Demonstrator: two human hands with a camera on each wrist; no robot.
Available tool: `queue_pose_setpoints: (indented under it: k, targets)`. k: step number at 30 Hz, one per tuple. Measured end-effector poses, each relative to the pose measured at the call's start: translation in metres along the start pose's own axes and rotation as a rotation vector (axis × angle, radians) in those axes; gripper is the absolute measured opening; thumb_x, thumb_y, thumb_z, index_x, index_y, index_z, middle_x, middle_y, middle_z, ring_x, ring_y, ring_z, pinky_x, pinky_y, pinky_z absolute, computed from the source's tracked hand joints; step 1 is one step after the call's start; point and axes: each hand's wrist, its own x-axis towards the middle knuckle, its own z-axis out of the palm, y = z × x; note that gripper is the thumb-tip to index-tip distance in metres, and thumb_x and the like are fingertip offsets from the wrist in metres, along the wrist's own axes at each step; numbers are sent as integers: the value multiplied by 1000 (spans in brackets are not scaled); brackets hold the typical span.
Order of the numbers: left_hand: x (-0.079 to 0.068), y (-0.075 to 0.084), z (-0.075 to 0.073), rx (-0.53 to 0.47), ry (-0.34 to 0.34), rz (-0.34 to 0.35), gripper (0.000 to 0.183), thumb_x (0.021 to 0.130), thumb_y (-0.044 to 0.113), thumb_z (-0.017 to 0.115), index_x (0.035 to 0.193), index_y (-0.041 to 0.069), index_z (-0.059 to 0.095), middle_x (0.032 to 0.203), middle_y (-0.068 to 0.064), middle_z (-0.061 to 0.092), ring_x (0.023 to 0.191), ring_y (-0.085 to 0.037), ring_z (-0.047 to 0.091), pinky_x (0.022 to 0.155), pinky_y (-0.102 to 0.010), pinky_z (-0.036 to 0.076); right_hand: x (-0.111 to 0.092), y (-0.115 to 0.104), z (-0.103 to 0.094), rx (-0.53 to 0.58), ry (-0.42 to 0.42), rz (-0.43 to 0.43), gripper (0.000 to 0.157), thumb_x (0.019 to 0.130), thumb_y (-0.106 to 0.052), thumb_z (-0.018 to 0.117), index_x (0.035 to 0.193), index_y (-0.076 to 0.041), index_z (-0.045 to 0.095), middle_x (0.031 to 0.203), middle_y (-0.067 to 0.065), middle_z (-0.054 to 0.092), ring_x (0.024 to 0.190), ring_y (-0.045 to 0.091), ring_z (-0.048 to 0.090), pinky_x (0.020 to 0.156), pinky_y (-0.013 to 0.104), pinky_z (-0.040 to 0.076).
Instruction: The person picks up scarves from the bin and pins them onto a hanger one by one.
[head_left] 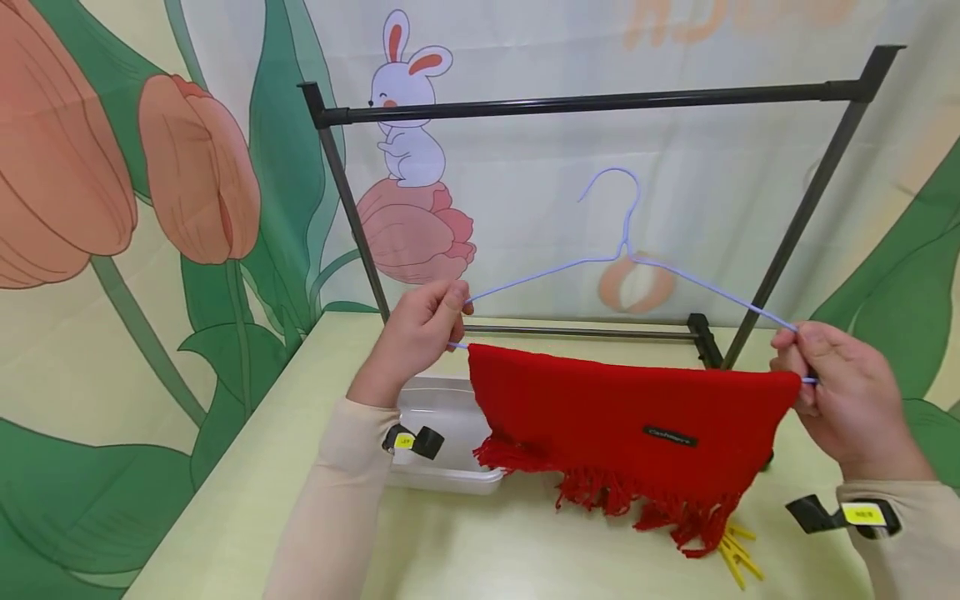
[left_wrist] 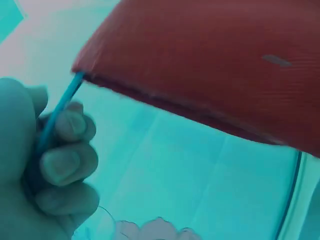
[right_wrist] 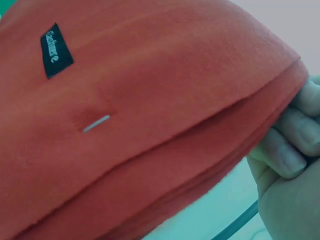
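A red fringed scarf (head_left: 585, 408) with a dark label hangs folded over the lower bar of a thin lilac clothes hanger (head_left: 555, 271). My left hand (head_left: 423, 333) grips the hanger's left corner, its fingers curled round the wire in the left wrist view. At the other end, my right hand (head_left: 847, 392) holds the right corner, close to the scarf's edge. The hook points up, apart from the black rail (head_left: 585, 104) behind it. In the right wrist view the scarf (right_wrist: 150, 115) shows its layered fold and label, and partly covers the right hand (right_wrist: 295, 135).
A black rack frame stands at the back of the pale table (head_left: 247, 500). Behind the scarf, partly hidden, sits a white plastic tub (head_left: 442, 479). Yellow clothespins (head_left: 738, 558) lie below the scarf's right side. A printed curtain (head_left: 517, 192) hangs behind the rack.
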Motion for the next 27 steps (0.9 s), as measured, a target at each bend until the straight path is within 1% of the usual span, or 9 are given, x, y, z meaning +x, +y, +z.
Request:
queue_pose_setpoints:
  k: [4, 7, 11, 14, 16, 18, 22, 24, 27]
  targets:
    - [-2, -9, 3, -104, -174, -45, 25, 115, 20, 51, 100, 4, 62, 64, -8, 53, 55, -21, 49, 52, -27, 45, -1, 1, -2, -52, 3, 39, 27, 115, -15, 46, 108, -3, 70, 70, 1, 54, 59, 22, 31, 54, 37, 23]
    - [-5, -18, 8, -140, -215, -39, 22, 115, 17, 50, 101, 3, 60, 61, -6, 50, 53, -19, 47, 51, -26, 41, -4, 1, -3, -137, 55, 86, 23, 114, -16, 52, 107, -6, 72, 70, 0, 54, 56, 19, 38, 52, 37, 24]
    - [-10, -27, 15, -175, -149, -22, 21, 115, 14, 50, 102, 0, 60, 62, -6, 50, 53, -17, 46, 51, -25, 40, -10, -1, -8, -319, 94, 185, 17, 114, -23, 54, 119, -15, 69, 75, 1, 59, 54, 17, 50, 47, 33, 36]
    - [-14, -32, 19, -176, -99, -11, 21, 115, 12, 50, 101, 0, 60, 62, -7, 50, 52, -16, 46, 50, -24, 39, -23, 1, -16, -516, 71, 256, 20, 117, -32, 45, 130, -21, 55, 80, 2, 63, 55, 22, 58, 48, 35, 45]
    - [-15, -35, 22, -172, -76, 8, 21, 115, 11, 49, 100, 0, 59, 62, -8, 50, 52, -16, 46, 50, -24, 39, -36, 4, -20, -676, 60, 313, 28, 118, -37, 38, 132, -15, 48, 82, 4, 62, 54, 25, 59, 48, 37, 46]
    - [-16, -36, 24, -169, -52, 36, 22, 115, 11, 49, 99, -1, 60, 61, -10, 50, 52, -15, 46, 49, -24, 38, -54, 10, -22, -895, 38, 394, 37, 118, -42, 37, 131, -9, 49, 84, 5, 61, 54, 23, 60, 50, 35, 46]
    - [-18, -39, 28, -162, -9, 60, 21, 114, 9, 51, 99, -2, 61, 61, -12, 50, 53, -14, 46, 50, -24, 37, -92, 31, -22, -1246, -104, 636, 54, 112, -54, 53, 116, 0, 61, 86, 4, 61, 64, 19, 56, 59, 31, 45]
    - [-19, -41, 29, -168, 7, 55, 21, 114, 9, 51, 99, -3, 61, 62, -11, 49, 54, -14, 46, 51, -23, 36, -110, 46, -18, -1320, -190, 771, 58, 104, -60, 64, 109, -3, 63, 84, 3, 61, 70, 17, 55, 64, 32, 46]
    - [-20, -44, 32, -171, 18, 47, 22, 114, 9, 51, 99, -2, 61, 62, -10, 49, 54, -14, 46, 52, -23, 36, -132, 64, -14, -1354, -271, 918, 65, 92, -65, 76, 103, -3, 62, 79, 4, 58, 74, 18, 53, 68, 35, 46]
